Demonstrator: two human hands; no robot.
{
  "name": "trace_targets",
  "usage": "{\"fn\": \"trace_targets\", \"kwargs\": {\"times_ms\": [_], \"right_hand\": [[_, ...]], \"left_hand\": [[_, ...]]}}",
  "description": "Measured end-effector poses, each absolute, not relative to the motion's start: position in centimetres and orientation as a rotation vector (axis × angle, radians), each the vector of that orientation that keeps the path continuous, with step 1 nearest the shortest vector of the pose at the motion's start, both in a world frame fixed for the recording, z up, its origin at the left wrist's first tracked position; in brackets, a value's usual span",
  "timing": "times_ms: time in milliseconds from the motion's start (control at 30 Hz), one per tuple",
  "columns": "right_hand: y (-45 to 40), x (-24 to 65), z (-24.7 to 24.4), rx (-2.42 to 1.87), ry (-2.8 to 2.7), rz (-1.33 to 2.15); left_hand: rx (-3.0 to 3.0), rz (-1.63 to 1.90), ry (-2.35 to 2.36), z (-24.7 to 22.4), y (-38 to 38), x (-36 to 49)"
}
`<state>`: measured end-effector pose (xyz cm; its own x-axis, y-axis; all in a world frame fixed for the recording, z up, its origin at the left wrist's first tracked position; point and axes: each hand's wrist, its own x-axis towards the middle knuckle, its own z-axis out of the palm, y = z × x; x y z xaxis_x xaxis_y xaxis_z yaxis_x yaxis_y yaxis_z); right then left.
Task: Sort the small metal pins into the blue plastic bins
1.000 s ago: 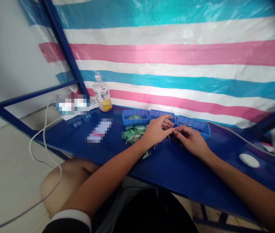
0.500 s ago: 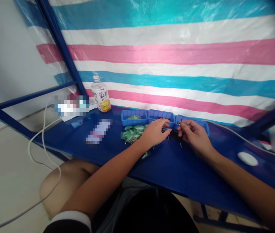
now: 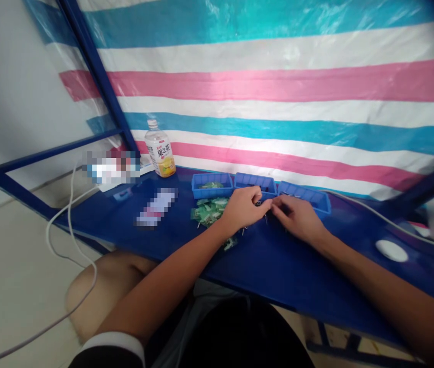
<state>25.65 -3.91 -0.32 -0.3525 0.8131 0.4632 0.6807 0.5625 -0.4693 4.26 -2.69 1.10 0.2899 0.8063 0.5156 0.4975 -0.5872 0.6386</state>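
My left hand is curled in front of the middle blue bin, its thumb pointing right. My right hand lies palm down in front of the right blue bin, with its fingers bent and its fingertips close to the left thumb. Both hands are closed, and whatever is between their fingers is hidden or too small to name. Just left of my left hand lies a pile of small green circuit boards. A few thin metal pieces lie below that hand.
A left blue bin holds more green pieces. On the blue table stand a drink bottle, a blurred-out phone-like item and a white oval object. A white cable runs along the right. Striped sheeting hangs behind.
My right hand has moved left and slightly down from the right bin to the left thumb. The fingers of my left hand have curled in more.
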Motion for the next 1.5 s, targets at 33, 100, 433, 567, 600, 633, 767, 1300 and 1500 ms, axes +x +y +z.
{"fn": "trace_targets", "kwargs": {"times_ms": [33, 100, 433, 567, 600, 633, 767, 1300, 1500], "right_hand": [[-4.2, 25.6, -0.5, -1.109, -2.23, 0.18], [-4.5, 25.4, -0.8, -0.952, -2.379, 0.08], [-3.6, 25.1, -2.0, -0.745, -2.539, -0.033], [-3.7, 25.0, -2.1, -0.68, -2.554, -0.022], [-3.7, 25.0, -2.0, -0.666, -2.564, -0.018], [-3.7, 25.0, -2.0, -0.661, -2.57, -0.017], [-3.8, 24.9, -1.7, -0.684, -2.565, -0.036], [-3.7, 25.0, -1.7, -0.702, -2.702, -0.382], [-3.5, 25.4, -1.6, -0.688, -2.689, -0.29]], "left_hand": [[2.199, 1.223, 1.189, 1.1, -2.7, 4.2], [2.173, 1.253, 1.2, 1.0, -2.5, 4.2], [2.069, 1.292, 1.133, 0.8, -2.3, 4.2], [2.106, 1.269, 1.148, 0.7, -2.2, 4.2], [2.12, 1.255, 1.16, 0.6, -2.2, 4.2], [2.133, 1.243, 1.172, 0.5, -2.1, 4.2], [2.167, 1.205, 1.183, 0.4, -2.0, 4.2], [2.235, 1.158, 1.183, 0.6, -2.1, 4.1], [2.205, 1.221, 1.16, 0.4, -2.2, 4.2]]}}
